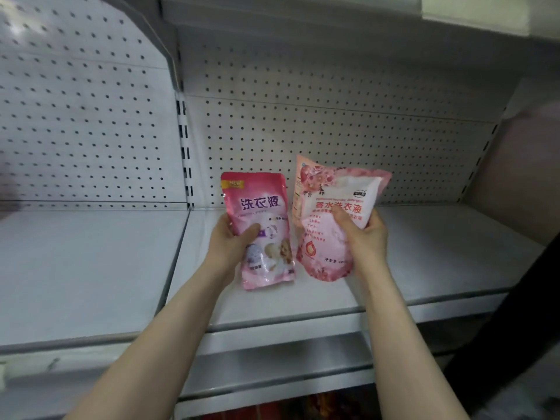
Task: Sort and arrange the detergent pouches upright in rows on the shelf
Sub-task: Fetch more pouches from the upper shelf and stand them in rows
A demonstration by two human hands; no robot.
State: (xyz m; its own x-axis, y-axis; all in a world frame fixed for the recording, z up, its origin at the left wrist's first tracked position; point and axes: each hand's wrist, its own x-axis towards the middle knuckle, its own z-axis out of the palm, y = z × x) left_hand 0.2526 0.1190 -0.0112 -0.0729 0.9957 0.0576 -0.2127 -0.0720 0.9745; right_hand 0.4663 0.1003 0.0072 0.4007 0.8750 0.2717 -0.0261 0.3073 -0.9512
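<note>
My left hand (231, 241) grips a pink and lilac detergent pouch (260, 207) by its left edge, thumb across the front. My right hand (362, 234) grips a pink and white floral detergent pouch (336, 192) on its right side, thumb on the front. Both pouches stand roughly upright side by side over the white shelf (424, 256), a small gap between them. The floral pouch's top is bent and leans right. I cannot tell whether their bottoms touch the shelf.
A white pegboard back wall (333, 137) rises behind the shelf. A slotted upright post (185, 153) divides this bay from the left shelf bay (85, 268). Another shelf (303, 13) hangs overhead. A dark object (515, 328) stands at the right edge.
</note>
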